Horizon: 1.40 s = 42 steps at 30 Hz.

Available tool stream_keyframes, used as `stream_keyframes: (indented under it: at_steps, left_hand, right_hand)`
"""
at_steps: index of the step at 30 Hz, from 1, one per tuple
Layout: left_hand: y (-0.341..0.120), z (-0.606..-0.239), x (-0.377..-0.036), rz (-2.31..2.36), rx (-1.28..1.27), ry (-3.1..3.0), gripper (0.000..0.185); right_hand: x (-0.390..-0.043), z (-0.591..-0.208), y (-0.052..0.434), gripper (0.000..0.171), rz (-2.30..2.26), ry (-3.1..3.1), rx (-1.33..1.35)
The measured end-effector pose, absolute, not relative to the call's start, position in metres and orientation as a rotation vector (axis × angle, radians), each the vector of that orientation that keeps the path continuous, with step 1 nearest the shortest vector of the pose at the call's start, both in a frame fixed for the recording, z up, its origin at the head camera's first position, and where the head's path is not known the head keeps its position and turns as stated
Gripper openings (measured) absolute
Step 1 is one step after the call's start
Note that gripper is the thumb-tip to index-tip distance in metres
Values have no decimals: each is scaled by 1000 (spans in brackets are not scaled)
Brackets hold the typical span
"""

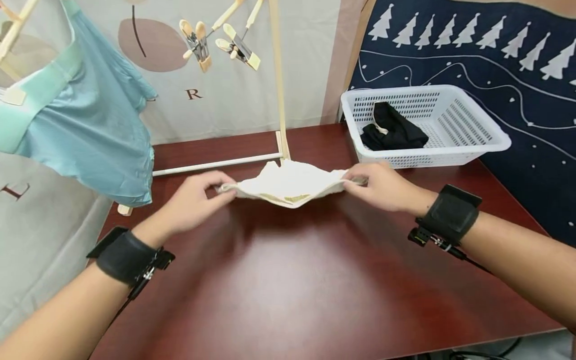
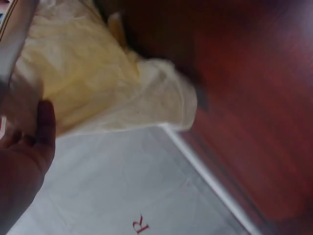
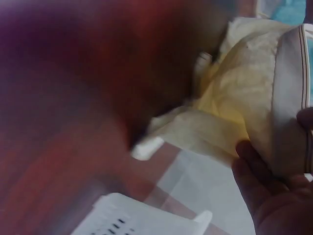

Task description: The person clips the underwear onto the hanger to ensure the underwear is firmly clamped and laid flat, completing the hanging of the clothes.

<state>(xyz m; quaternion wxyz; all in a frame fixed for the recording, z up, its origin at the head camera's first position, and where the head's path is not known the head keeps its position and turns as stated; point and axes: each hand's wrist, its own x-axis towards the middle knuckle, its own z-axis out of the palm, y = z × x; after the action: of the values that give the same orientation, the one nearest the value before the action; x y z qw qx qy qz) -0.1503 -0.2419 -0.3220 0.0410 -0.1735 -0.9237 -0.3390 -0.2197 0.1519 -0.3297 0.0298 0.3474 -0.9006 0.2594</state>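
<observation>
A pair of cream underpants (image 1: 292,179) is stretched between both hands above the table. My left hand (image 1: 191,200) pinches one end of the waistband between thumb and fingers. The other end is held in my right hand (image 1: 381,187) the same way. In the left wrist view the yellowish cloth (image 2: 83,68) hangs down, with a leg opening flaring out. A pale waistband (image 3: 293,98) with thin brown stripes shows in the right wrist view, fingers on its edge. Some fingertips are hidden behind the cloth.
Light blue underpants (image 1: 103,100) hang from a wooden hanger (image 1: 15,32) at the left. Clip hangers with wooden clips (image 1: 200,45) hang by a wooden stand (image 1: 280,75). A white basket (image 1: 472,150) holding a black garment (image 1: 396,127) stands at the back right of the brown table (image 1: 288,280).
</observation>
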Motion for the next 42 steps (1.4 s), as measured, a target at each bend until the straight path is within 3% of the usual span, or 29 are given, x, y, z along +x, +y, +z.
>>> stream_keyframes:
  at_steps: [3,9,14,19,24,35,42]
  left_hand:
    - [-239,-333,-135,-1064,-675,-2889,2]
    - [-223,-351,-114,-1014,-1016,-2987,13]
    - [-217,-363,-105,-868,-1151,-3145,15]
    - [-216,-370,-102,-738,-1115,-3330,37]
    - [-211,-378,-107,-655,-1027,-3322,48]
    - [-216,-390,-122,-385,-1015,-3394,41]
    - [-245,-364,-158,-491,-911,-3309,22]
  right_hand:
    - [-212,-340,157,11,745,-2812,1192]
    - [-192,-355,160,14,695,-2926,1496]
    - [-179,-360,159,16,562,-3123,1595]
    - [-173,-357,156,13,486,-3314,1572]
    - [-173,-361,151,42,458,-3389,1566]
    - [-172,-382,150,53,480,-3474,1604]
    - [-178,-387,148,53,477,-3460,1605]
